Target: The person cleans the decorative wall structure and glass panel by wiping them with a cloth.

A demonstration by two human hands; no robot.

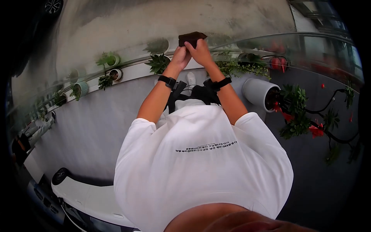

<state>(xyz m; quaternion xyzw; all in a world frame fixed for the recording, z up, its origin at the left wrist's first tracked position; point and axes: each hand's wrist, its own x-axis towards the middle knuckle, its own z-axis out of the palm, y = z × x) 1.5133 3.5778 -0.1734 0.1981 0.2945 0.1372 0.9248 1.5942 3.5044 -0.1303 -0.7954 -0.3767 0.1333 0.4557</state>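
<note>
Both hands are raised in front of me at the top of the head view, close together by a glass panel. A folded dark brown cloth point(192, 38) is between them. My right hand point(199, 51) is closed on the cloth, with its thumb lying against the near side. My left hand point(180, 57) is closed at the cloth's lower left side, its fingertips mostly hidden. Each wrist wears a black strap. Below the hands, a spiky green plant point(157, 63) stands to the left and trailing green leaves point(235, 67) spread to the right.
A glass panel point(270, 38) runs along a white ledge. Small potted plants point(115, 74) line it on the left. At right stands a large white pot point(253, 92) with a red-flowered plant point(297, 112). A white car point(89, 197) is at lower left.
</note>
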